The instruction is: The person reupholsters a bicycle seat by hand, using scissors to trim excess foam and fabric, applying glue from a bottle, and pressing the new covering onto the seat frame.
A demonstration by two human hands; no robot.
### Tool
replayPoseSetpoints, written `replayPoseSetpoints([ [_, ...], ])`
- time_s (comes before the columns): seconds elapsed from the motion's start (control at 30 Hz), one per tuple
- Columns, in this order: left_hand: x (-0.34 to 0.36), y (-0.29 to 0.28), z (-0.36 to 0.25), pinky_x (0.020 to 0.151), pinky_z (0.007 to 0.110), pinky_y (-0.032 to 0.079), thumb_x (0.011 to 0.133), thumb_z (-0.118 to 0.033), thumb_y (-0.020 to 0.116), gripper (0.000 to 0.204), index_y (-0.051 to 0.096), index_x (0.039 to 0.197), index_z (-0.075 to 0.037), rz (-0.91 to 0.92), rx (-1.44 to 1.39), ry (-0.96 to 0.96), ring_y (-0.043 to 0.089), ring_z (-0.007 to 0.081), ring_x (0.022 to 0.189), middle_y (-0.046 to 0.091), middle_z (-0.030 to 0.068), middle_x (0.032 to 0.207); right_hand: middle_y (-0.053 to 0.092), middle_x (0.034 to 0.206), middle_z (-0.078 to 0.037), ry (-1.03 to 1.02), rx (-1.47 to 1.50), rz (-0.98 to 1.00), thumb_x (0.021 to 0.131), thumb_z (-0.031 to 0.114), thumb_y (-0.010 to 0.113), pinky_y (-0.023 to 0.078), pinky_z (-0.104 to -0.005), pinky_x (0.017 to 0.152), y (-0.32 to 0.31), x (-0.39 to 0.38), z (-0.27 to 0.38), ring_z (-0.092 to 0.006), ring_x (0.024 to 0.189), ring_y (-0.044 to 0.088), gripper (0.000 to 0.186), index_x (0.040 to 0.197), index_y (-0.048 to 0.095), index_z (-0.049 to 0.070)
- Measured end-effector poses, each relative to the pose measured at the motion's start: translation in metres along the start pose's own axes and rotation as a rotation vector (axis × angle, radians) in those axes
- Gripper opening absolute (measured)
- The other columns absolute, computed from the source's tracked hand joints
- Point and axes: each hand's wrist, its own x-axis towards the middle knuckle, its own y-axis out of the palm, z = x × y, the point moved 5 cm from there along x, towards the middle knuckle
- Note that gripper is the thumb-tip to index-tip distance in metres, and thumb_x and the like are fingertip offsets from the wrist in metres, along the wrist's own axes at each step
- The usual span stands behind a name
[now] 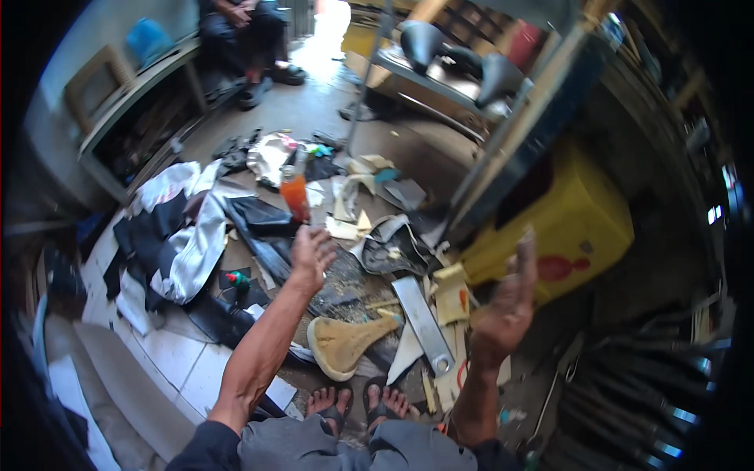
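Note:
My left hand (pixel 312 255) is raised over the scraps, its fingers stretched out and nothing in them. Just beyond it stands a bottle of orange liquid (pixel 294 194). On the right, my right hand (pixel 506 318) is held up in front of a yellow plastic container (pixel 593 212), fingers extended and slightly blurred, with no object visible in it. Between my forearms, a tan bicycle saddle (pixel 345 345) without a cover lies on the floor in front of my feet. A flat metal bar (pixel 424 326) rests to the right of the saddle. Neither hand touches these things.
Silver and black material pieces (pixel 192 243) are heaped at the left. A small green bottle with a red cap (pixel 237 279) lies among them. Black saddles (pixel 422 45) sit on a metal rack at the back. Another person (pixel 245 39) sits at the far left beside a bench (pixel 141 86).

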Motion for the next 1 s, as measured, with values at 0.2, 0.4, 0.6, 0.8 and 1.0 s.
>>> replayPoseSetpoints([
  [0.2,-0.138,0.076,0.065,0.107,0.042,0.045,0.106,-0.056,0.031,0.063,0.041,0.151,-0.013,0.312,-0.236,-0.225,0.059,0.0299,0.119,0.055,0.0078,0.141,0.064,0.134,-0.020,-0.062,0.226,0.004,0.100,0.046,0.060,0.030,-0.0409,0.119,0.149,-0.058,-0.043,-0.0279,0.131,0.056,0.052,0.140,0.059,0.014],
  [0.4,-0.174,0.033,0.006,0.101,0.034,0.047,0.105,-0.037,0.048,0.053,0.047,0.146,-0.002,0.257,0.279,0.103,0.059,0.0228,0.120,0.059,0.0140,0.138,0.063,0.129,-0.022,0.423,-0.051,0.334,0.101,0.033,0.053,0.040,-0.0461,0.108,0.112,-0.108,-0.107,-0.0391,0.120,0.059,0.045,0.136,0.059,0.006],
  [0.6,-0.148,-0.039,-0.006,0.093,0.030,0.048,0.102,-0.016,0.054,0.042,0.050,0.141,0.000,0.010,0.475,0.329,0.060,0.0174,0.110,0.059,0.0116,0.130,0.068,0.112,-0.027,0.777,-0.432,0.085,0.093,0.017,0.058,0.052,-0.0482,0.091,0.017,-0.204,-0.223,-0.0429,0.105,0.066,0.035,0.122,0.067,0.000],
  [0.8,-0.116,-0.057,0.054,0.102,0.040,0.046,0.097,-0.022,0.063,0.047,0.052,0.136,0.003,0.060,1.123,0.280,0.059,0.0296,0.117,0.060,0.0173,0.130,0.069,0.111,-0.024,0.924,-0.607,-0.087,0.088,0.011,0.061,0.051,-0.0484,0.093,-0.052,-0.258,-0.257,-0.0407,0.106,0.065,0.034,0.120,0.068,0.001],
  [1.0,-0.139,-0.033,0.117,0.109,0.065,0.030,0.085,-0.053,0.071,0.077,0.050,0.144,-0.009,0.459,1.917,0.462,0.040,0.0404,0.137,0.049,0.0187,0.144,0.070,0.109,-0.020,0.909,-0.853,-0.139,0.087,0.015,0.066,0.051,-0.0462,0.091,-0.121,-0.263,-0.287,-0.0389,0.105,0.066,0.033,0.118,0.070,0.003],
])
